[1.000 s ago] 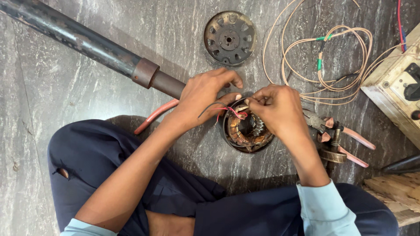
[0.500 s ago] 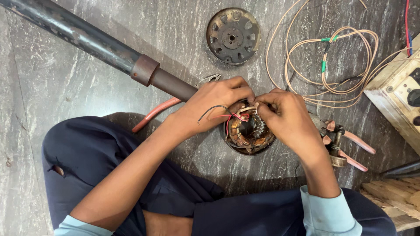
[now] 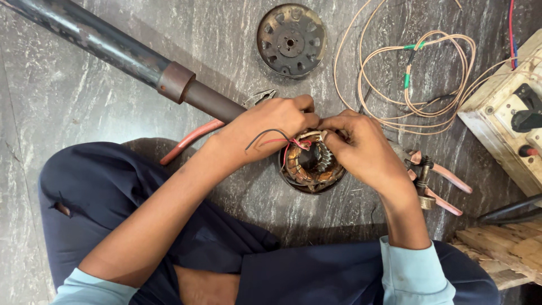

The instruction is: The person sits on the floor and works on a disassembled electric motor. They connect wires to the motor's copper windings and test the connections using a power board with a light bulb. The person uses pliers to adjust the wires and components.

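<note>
A round motor stator (image 3: 312, 166) with copper windings lies on the dark stone floor in front of my crossed legs. My left hand (image 3: 265, 127) and my right hand (image 3: 361, 147) meet over its far rim, fingers pinched on the windings there. Thin red and black wires (image 3: 271, 138) trail from the stator under my left hand. What the fingertips pinch is hidden.
A long dark metal pipe (image 3: 113, 51) with a rusty collar runs from the top left towards the stator. A round metal motor cover (image 3: 292, 39) lies beyond. Pink-handled pliers (image 3: 440, 186), a copper wire coil (image 3: 418, 85), a switch box (image 3: 508, 124), a wooden block (image 3: 502, 248).
Both hands have drawn closer together over the stator's far rim. The view has shifted a little, so everything sits slightly lower in the frame.
</note>
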